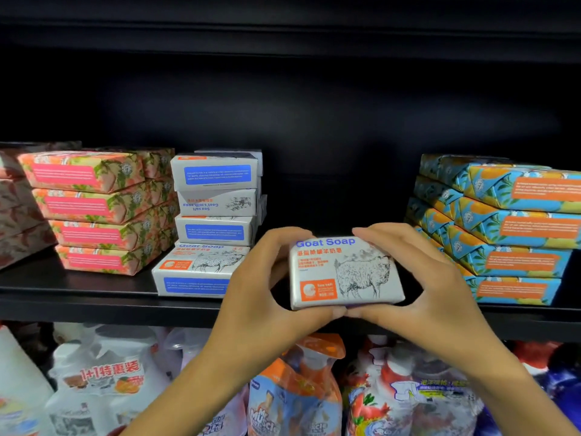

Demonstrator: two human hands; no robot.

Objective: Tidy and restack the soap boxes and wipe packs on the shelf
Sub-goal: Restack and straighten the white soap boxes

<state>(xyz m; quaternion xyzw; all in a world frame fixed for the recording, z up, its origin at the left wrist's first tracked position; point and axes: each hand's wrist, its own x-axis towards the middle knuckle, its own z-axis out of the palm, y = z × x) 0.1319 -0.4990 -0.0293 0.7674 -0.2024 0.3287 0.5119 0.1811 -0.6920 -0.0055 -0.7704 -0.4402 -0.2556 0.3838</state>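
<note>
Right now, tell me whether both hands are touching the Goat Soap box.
Touching. The head view shows the left hand and right hand gripping the Goat Soap box.

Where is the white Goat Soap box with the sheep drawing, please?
The white Goat Soap box is held centre-frame between the left hand and right hand, before the shelf gap.

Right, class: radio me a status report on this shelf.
Left hand and right hand both gripping white goat soap box. Held before black shelf gap. Nothing blocking.
</note>
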